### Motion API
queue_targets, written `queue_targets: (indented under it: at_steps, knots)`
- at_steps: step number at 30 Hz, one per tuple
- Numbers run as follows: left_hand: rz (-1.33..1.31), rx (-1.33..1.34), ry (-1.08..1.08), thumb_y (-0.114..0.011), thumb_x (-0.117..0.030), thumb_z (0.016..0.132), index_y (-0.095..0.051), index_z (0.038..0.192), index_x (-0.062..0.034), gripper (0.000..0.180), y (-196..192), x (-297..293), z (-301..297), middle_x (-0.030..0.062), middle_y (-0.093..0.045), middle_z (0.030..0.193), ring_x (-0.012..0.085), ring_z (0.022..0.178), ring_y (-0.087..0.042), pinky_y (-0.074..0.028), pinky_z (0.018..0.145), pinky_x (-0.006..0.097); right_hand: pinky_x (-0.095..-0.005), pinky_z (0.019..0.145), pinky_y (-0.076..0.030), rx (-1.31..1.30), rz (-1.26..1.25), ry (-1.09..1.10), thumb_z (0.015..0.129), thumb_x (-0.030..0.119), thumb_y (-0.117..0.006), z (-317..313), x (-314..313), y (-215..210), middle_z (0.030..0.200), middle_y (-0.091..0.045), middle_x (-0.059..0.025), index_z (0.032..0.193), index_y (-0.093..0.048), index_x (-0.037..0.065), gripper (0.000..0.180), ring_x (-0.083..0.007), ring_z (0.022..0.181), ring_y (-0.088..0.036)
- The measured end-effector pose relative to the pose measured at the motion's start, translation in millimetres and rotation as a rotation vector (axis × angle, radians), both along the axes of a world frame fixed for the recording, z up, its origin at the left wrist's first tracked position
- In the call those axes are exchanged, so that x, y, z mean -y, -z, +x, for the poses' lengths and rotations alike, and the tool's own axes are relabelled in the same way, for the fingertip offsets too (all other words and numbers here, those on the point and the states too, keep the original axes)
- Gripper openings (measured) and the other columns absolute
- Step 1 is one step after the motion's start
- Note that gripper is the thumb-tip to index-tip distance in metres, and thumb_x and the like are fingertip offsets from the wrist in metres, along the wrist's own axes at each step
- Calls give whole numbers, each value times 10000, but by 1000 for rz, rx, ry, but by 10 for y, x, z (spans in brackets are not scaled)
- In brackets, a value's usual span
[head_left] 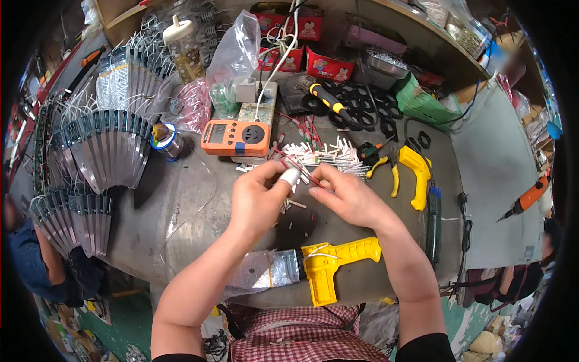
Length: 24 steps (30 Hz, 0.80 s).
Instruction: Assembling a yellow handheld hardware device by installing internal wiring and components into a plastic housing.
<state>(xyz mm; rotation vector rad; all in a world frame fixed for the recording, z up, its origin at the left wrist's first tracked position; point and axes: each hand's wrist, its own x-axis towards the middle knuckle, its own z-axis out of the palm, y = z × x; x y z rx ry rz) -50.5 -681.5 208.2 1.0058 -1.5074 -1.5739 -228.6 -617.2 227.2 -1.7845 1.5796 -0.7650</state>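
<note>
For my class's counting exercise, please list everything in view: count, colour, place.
Workbench: one, grey, centre
Metal strips: many, silver, left
Solder spool: one, blue rim, left
Meter: one, orange, centre
Bottle: one, white top, back left
Bag: one, clear, behind meter
Boxes: several, red, back
Rings: many, black, back right
Hand tool: one, yellow and black, beside rings
Tubes: many, white, centre
Pliers: one, yellow, right
Shells: at least two, yellow, right and front
Pointed tool: one, orange, far right
Wire: at least one, red, centre
Remaining clutter: uncountable, mixed, throughout
Left hand: one, white fingertip cover, centre
Right hand: one, bare, centre
</note>
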Motion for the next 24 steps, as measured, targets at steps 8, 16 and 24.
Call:
queue_targets:
  at_steps: [8,16,24]
  knots:
    - [-40,-76,127,-618,-37,876,-667,985,29,137,-14,-270,71,18,-588,868,66,702,-553,-463,606,229,-411,774,-487,54,178,-92,900,220,-578,15,-330,-53,966,-642,-191,1080,-507,27,273,-346,923,-630]
    - [41,-196,183,-611,-26,876,-656,935,24,89,-56,-483,142,3,-556,864,70,729,-545,-453,628,221,-395,762,-490,-12,-245,-166,892,231,-600,68,-568,121,903,-630,-158,1081,-519,7,304,-311,863,-630]
    - [330,-551,42,-652,-72,861,-640,923,-46,69,-36,-938,434,1,-582,898,91,772,-553,-455,669,236,-376,714,-488,206,13,-89,932,263,-548,216,-1028,-45,804,-631,-116,937,-616,29,244,-275,801,-638]
